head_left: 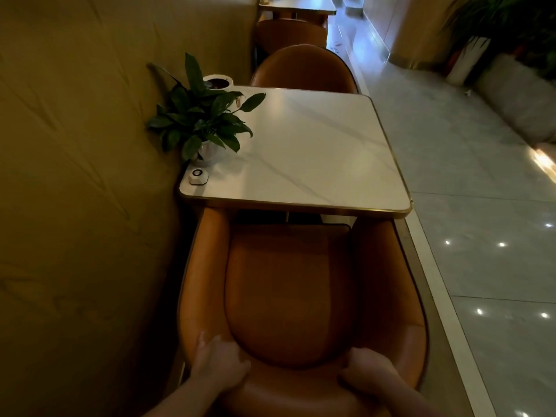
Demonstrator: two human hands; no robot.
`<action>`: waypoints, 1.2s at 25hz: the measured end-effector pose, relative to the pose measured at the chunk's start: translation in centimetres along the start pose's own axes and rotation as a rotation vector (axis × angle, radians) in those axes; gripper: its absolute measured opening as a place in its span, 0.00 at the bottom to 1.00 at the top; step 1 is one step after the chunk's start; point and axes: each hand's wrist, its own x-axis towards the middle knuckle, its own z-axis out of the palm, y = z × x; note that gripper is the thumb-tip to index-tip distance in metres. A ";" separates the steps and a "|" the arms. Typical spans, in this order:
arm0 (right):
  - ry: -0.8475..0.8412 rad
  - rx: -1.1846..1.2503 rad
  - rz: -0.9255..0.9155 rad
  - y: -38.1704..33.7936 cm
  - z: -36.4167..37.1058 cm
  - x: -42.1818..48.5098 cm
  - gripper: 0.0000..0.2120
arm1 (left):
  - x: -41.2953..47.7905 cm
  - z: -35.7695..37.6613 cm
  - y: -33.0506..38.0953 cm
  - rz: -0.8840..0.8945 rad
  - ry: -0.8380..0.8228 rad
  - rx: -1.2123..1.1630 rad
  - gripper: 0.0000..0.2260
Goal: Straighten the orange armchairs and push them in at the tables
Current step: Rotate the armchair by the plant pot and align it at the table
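Gripping the curved backrest of the near orange leather armchair (288, 296), both hands clamped: left hand (218, 361), right hand (365, 376). Chair runs straight ahead, armrest tips under the white marble desk (316, 152).

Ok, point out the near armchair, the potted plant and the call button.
Near armchair (288, 296): head view, seat cushion.
Potted plant (198, 115): head view, leaves.
Call button (198, 176): head view, top face.

This is a restaurant or café dining room. Small marble-topped tables (316, 152) stand in a row along a wall, each with orange armchairs (288, 284). A call button (198, 176) and potted plant (201, 115) sit on the nearest table.
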 end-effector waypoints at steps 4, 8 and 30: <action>-0.011 0.007 -0.002 -1.6 -0.1 0.5 0.09 | 0.6 -1.0 -1.6 0.004 -0.019 -0.010 0.23; 0.017 0.021 -0.015 -2.8 -0.1 0.4 0.05 | 1.1 -1.5 -2.5 -0.002 -0.006 -0.013 0.22; 0.222 0.138 0.032 -3.0 0.9 0.7 0.06 | 2.1 -0.7 -4.3 0.002 -0.073 0.072 0.31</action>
